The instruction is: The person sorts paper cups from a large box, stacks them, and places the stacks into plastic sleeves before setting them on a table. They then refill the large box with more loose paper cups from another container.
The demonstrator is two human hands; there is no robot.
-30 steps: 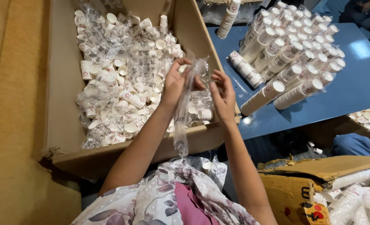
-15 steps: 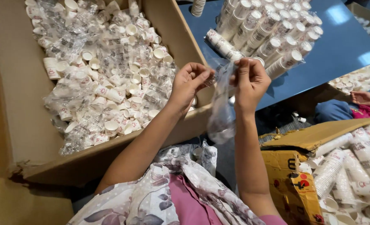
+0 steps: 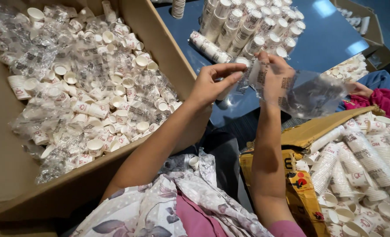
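Observation:
My left hand (image 3: 214,83) and my right hand (image 3: 272,74) both pinch a clear plastic bag (image 3: 309,94) with dark print, held up in front of me over the gap between the boxes. The bag hangs out to the right and looks empty. Just beyond my hands, stacks of white paper cups (image 3: 247,26) lie on a blue table (image 3: 331,35).
A big cardboard box (image 3: 159,39) at left holds several loose paper cups and clear wrappers. A yellow-brown box (image 3: 300,184) at lower right holds sleeves of stacked cups. Another person's hand and pink sleeve (image 3: 370,94) show at the right edge.
Both hands moved right, away from the big box, carrying the plastic bag. The bag now swings out to the right instead of hanging down.

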